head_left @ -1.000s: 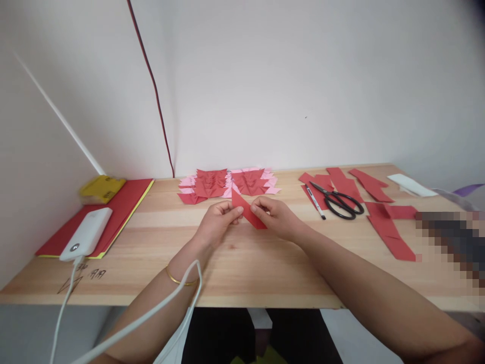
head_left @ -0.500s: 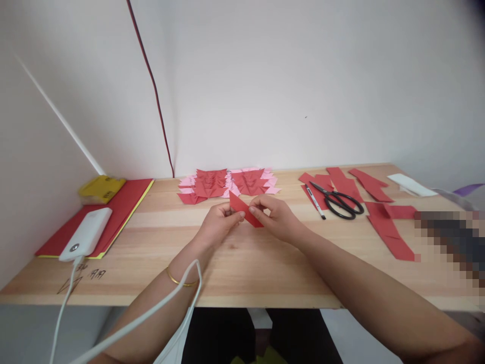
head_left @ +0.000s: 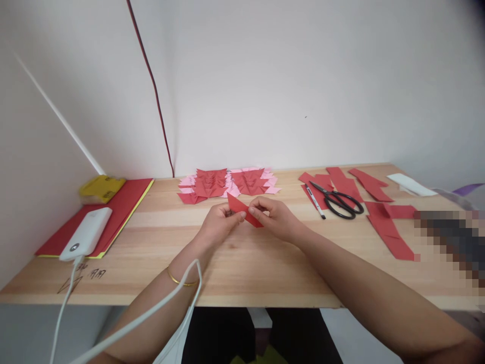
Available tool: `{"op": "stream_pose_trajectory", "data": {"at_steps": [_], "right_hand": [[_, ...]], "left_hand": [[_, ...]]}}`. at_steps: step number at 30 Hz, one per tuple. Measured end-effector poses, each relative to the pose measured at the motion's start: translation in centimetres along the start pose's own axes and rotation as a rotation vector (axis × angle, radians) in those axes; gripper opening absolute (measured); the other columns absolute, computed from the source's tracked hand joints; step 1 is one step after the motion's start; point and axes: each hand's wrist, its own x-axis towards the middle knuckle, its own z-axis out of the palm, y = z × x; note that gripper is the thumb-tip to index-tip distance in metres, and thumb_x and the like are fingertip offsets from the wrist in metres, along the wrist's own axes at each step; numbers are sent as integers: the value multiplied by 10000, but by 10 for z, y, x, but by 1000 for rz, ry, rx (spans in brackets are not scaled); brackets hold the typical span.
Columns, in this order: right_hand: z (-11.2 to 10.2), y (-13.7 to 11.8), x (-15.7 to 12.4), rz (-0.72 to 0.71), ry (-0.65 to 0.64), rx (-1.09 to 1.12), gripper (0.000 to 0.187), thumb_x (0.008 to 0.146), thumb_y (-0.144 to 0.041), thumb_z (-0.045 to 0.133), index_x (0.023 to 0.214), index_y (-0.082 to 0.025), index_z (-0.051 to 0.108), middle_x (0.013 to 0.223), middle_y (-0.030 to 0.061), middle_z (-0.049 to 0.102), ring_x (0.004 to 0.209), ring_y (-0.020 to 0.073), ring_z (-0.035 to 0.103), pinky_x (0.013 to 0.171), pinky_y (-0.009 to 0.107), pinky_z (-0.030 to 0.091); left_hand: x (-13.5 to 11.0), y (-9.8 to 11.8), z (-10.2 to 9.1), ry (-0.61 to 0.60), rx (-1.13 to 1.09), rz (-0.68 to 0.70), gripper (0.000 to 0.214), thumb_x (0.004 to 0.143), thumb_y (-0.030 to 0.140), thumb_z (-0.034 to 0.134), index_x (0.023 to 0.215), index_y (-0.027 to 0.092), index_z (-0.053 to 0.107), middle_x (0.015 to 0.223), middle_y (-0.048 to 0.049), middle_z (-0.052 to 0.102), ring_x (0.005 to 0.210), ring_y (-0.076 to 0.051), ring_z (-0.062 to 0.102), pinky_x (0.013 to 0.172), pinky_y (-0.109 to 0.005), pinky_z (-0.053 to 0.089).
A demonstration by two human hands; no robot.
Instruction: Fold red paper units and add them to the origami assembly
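Note:
A small red paper piece is pinched between both hands just above the middle of the wooden table. My left hand grips its left end with thumb and fingers closed. My right hand pinches its right side, fingers curled over the top edge. Behind the hands lies a row of several folded red and pink paper pieces.
Black scissors and a pen lie on red paper strips at the right. A white power bank with its cable rests on red and yellow sheets at the left, beside a yellow object.
The red paper piece has turned and dropped slightly between my fingers, its upper tip shifting left. Both hands have stayed in nearly the same place.

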Motion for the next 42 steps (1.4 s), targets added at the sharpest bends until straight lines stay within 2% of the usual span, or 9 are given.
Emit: {"op": "stream_pose_trajectory", "data": {"at_steps": [5, 8, 11, 13, 16, 24, 30, 35, 42], "right_hand": [[-1, 6, 1, 7, -1, -53, 212, 877, -307, 446, 779, -178, 583, 725, 20, 592, 665, 127, 507, 635, 246, 401], [-1, 13, 1, 21, -24, -122, 199, 869, -281, 440, 748, -177, 559, 688, 6, 562, 621, 121, 477, 598, 242, 372], [0, 18, 2, -30, -69, -225, 207, 858, -248, 444, 696, -174, 549, 656, 3, 549, 607, 121, 465, 597, 245, 345], [1, 19, 2, -69, -93, -260, 206, 858, -233, 441, 702, -172, 561, 657, 7, 556, 613, 124, 469, 604, 247, 339], [3, 20, 2, -92, -120, -246, 200, 864, -232, 440, 735, -175, 582, 666, 10, 570, 618, 128, 479, 597, 246, 333], [3, 22, 2, -67, -138, -252, 194, 868, -246, 448, 776, -174, 604, 694, 20, 592, 643, 136, 503, 599, 247, 343], [4, 21, 1, -21, -147, -225, 187, 859, -265, 459, 788, -178, 609, 696, 12, 600, 645, 133, 513, 607, 248, 364], [3, 20, 1, 29, -143, -196, 147, 837, -248, 471, 779, -181, 588, 704, 1, 602, 636, 119, 512, 586, 231, 356], [3, 17, 1, 34, -159, -415, 127, 798, -192, 485, 706, -171, 570, 710, 11, 593, 660, 119, 500, 650, 251, 325]], "left_hand": [[1, 3, 1, 24, 9, 54, 220, 707, 350, 672, 755, 139, 634, 616, 21, 542, 551, -82, 442, 547, -213, 335], [3, 4, -3, 204, 71, 161, 206, 729, 322, 647, 862, 165, 623, 719, 1, 579, 633, -106, 498, 629, -233, 398], [5, 3, -8, 352, 304, 313, 261, 742, 288, 631, 986, 196, 626, 880, -44, 618, 796, -160, 546, 775, -296, 418], [5, 2, -10, 297, 558, 433, 221, 770, 271, 596, 973, 208, 656, 952, -70, 631, 908, -202, 535, 862, -350, 383], [4, 2, -8, 101, 849, 531, 180, 808, 228, 537, 893, 224, 696, 930, -69, 655, 953, -228, 511, 895, -388, 329], [2, 5, -4, -41, 858, 528, 176, 830, 204, 498, 812, 219, 673, 846, -43, 678, 843, -193, 555, 849, -353, 332], [3, 5, -3, -34, 860, 505, 150, 783, 158, 521, 735, 208, 654, 757, -33, 658, 784, -185, 550, 817, -344, 347], [7, -2, -7, 10, 830, 415, 133, 762, 161, 530, 716, 198, 650, 746, -21, 660, 752, -171, 561, 769, -318, 383], [7, -8, -6, -9, 882, 321, 162, 773, 164, 517, 782, 206, 673, 822, -4, 686, 799, -155, 593, 807, -302, 420]]}}
